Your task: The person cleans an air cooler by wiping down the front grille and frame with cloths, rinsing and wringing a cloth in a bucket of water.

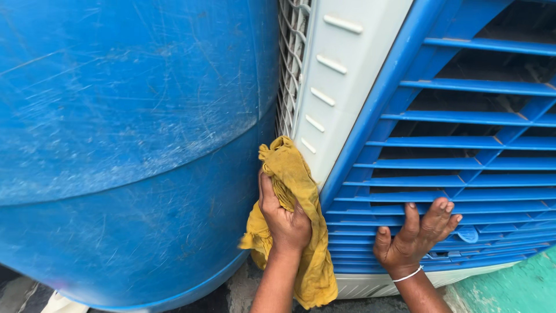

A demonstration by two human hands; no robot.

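My left hand [284,223] grips a yellow cloth [292,174] and presses it against the white corner panel [336,87] of an air cooler, low down on its side. My right hand [414,237] lies flat with fingers spread on the cooler's blue slatted front grille [463,168], near the bottom edge. A thin white bangle sits on that wrist. The cloth hangs down past my left wrist.
A large scratched blue plastic drum [127,145] stands close on the left, leaving a narrow gap beside the cooler. A metal mesh [291,52] shows on the cooler's side. A green surface [509,284] lies at the bottom right, grey floor below.
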